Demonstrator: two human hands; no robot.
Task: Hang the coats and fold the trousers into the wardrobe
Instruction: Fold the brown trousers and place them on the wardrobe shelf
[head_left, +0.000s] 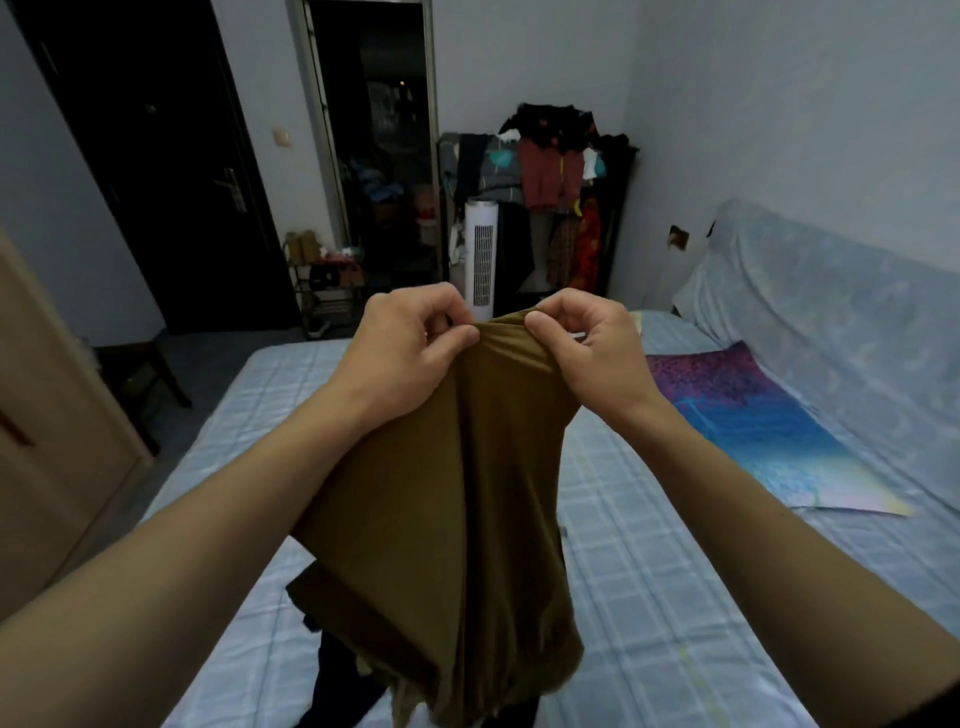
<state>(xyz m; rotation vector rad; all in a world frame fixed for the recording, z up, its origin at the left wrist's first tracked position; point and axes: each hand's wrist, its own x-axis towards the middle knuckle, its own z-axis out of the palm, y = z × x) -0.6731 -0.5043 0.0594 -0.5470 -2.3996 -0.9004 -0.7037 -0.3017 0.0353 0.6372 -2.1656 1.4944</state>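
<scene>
Brown trousers (457, 509) hang lengthwise in front of me above the bed. My left hand (405, 348) pinches their top edge on the left, and my right hand (587, 348) pinches the same edge on the right, the two hands close together. The fabric drops down in folds to a heap at the bottom of the view. A dark garment (337, 691) lies on the bed under the brown cloth, mostly hidden. A wooden wardrobe (47, 441) stands at the left edge.
The bed (649, 597) has a light blue checked sheet. A colourful shiny mat (769, 436) lies at its right side by a covered sofa (841, 312). Beyond stand a white tower fan (480, 260), a crowded clothes rack (550, 197), a shoe shelf (327, 280) and a dark door (171, 171).
</scene>
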